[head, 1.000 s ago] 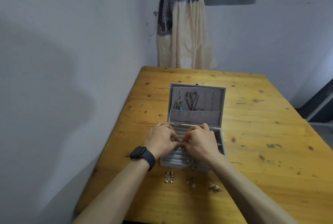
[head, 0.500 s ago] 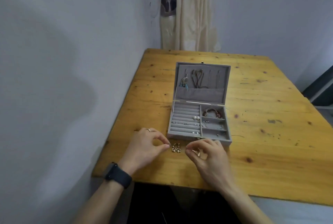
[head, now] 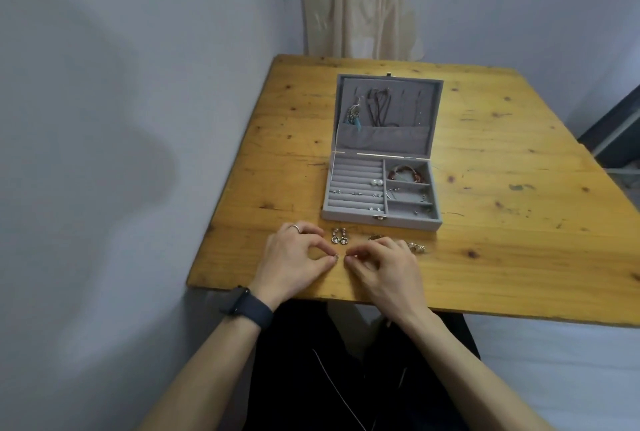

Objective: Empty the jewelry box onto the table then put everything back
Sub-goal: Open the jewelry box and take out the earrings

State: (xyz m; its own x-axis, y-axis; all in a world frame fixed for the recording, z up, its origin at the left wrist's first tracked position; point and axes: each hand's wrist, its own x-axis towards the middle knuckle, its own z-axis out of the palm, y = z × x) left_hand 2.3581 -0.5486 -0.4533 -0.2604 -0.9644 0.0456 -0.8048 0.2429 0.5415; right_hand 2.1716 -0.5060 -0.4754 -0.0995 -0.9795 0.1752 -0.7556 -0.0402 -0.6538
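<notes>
resting on the near part of the wooden table (head: 485, 171), the left hand (head: 291, 262) and right hand (head: 384, 268) sit close together, fingertips almost meeting. each hand has thumb and forefinger pressed together in a pinch; a tiny item shows at the left fingertips, too small to identify, and what the right pinch holds cannot be told. the left hand carries a ring (head: 295, 227) on one finger and a dark watch (head: 247, 306) on the wrist.

just beyond the hands, the grey jewelry box (head: 381, 221) stands open, lid upright at the far side. inside the lid, beyond the hands, hang dark cords (head: 379, 112) and a blue-tipped pendant (head: 353, 119) above a fabric pocket. in the base, the ring rolls on the left-hand side hold a pair of pearl studs (head: 376, 182) and several small studs; the compartment on the right-hand side, farthest from the hands, holds a red bracelet (head: 407, 172), and the nearer two hold small metal pieces.

on the table between the box and the hands lie a pair of drop earrings (head: 338, 236) just beyond the left fingertips, a gold piece (head: 374, 237) partly hidden behind the right hand, and another gold piece (head: 417, 247) just beside the right hand's outer side.
</notes>
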